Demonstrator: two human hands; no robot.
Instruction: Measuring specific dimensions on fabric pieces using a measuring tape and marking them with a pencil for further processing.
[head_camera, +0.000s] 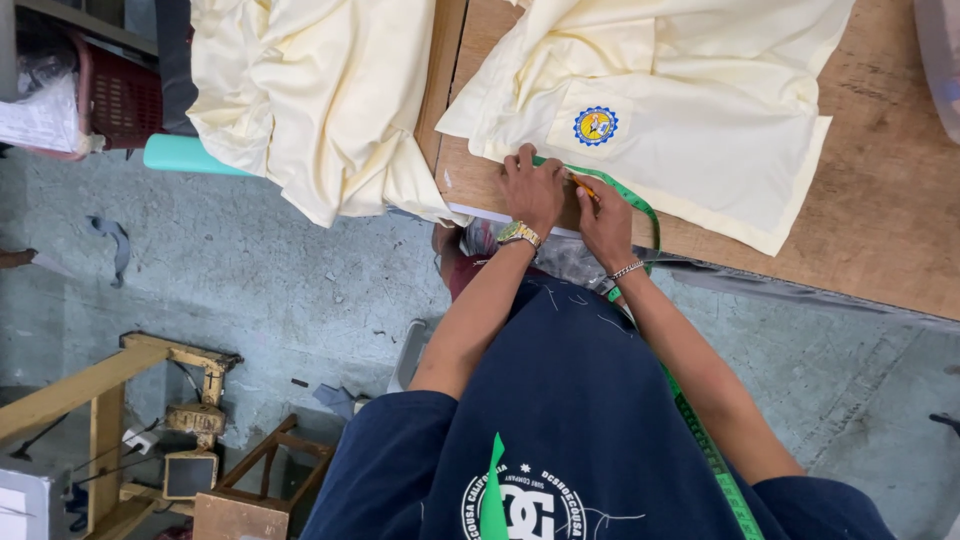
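Beside the badge (595, 126) on the cream shirt (690, 110) spread on the wooden counter (880, 220), the left hand (533, 187) pressed flat, grasping nothing, while the right hand (604, 215) gripped a pencil (582, 186) against the green measuring tape (640, 210).

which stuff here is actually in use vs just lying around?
In use:
- left hand, pressing on the cream shirt
- right hand, holding an orange pencil
- green measuring tape along the shirt edge
- wooden table

Lying about:
- cream fabric pile
- red crate
- wooden frame on the floor
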